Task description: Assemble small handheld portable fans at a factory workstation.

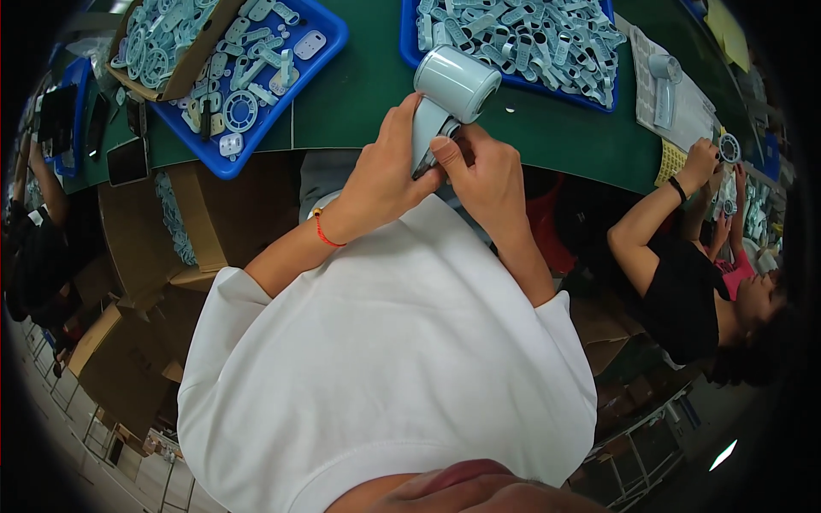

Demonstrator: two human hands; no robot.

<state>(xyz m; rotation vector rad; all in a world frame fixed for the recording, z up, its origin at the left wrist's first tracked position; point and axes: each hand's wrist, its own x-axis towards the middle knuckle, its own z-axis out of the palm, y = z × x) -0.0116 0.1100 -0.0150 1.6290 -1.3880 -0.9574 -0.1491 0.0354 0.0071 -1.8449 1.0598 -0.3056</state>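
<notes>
A glossy pale blue hair dryer (457, 83), with a round barrel and a handle, is held up in front of my chest at the table's near edge. Its barrel points up and to the right. My left hand (389, 162) is closed round the handle from the left. From the right, my right hand (489, 175) grips the handle just below the barrel, its thumb bent over the front and its fingers curled behind. A dark gap shows in the handle near that thumb. My palms hide the lower handle.
Left, a blue tray (329, 38) holds pale blue parts and a cardboard box (184, 81) of ring parts. Behind the hair dryer, another blue tray (410, 34) is heaped with small parts. At right, a similar hair dryer (664, 90) lies on paper, near a co-worker's hand (699, 162) holding a ring.
</notes>
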